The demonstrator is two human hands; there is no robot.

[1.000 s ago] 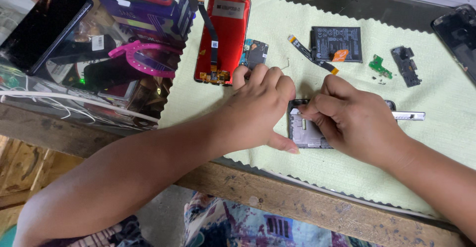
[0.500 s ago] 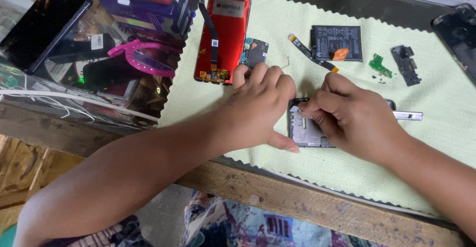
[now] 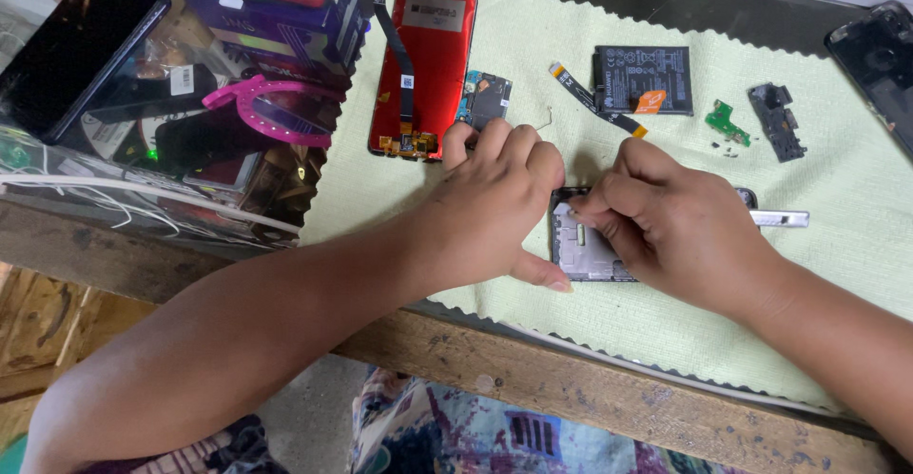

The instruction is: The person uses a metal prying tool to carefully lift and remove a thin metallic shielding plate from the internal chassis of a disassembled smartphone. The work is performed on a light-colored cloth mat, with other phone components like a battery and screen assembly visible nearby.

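Note:
On a pale green cloth (image 3: 837, 246) lies an opened dark phone frame (image 3: 582, 251), mostly covered by both hands. My left hand (image 3: 490, 212) rests on its left edge, thumb pressed along the near side. My right hand (image 3: 680, 227) has its fingertips pinched together over the frame's top left corner; what they pinch is too small to see. A metal tool (image 3: 780, 218) sticks out from behind my right hand to the right.
On the cloth lie a red phone back panel (image 3: 423, 65) with a flex cable, a small circuit board (image 3: 487, 98), a black battery (image 3: 642, 79), a green board (image 3: 728, 124) and a black part (image 3: 775, 122). Boxes, a pink band (image 3: 276, 113) and phones clutter the left. A wooden table edge (image 3: 609, 393) runs below.
Both hands stay on the phone frame. My right fingertips have shifted slightly toward the frame's top left corner.

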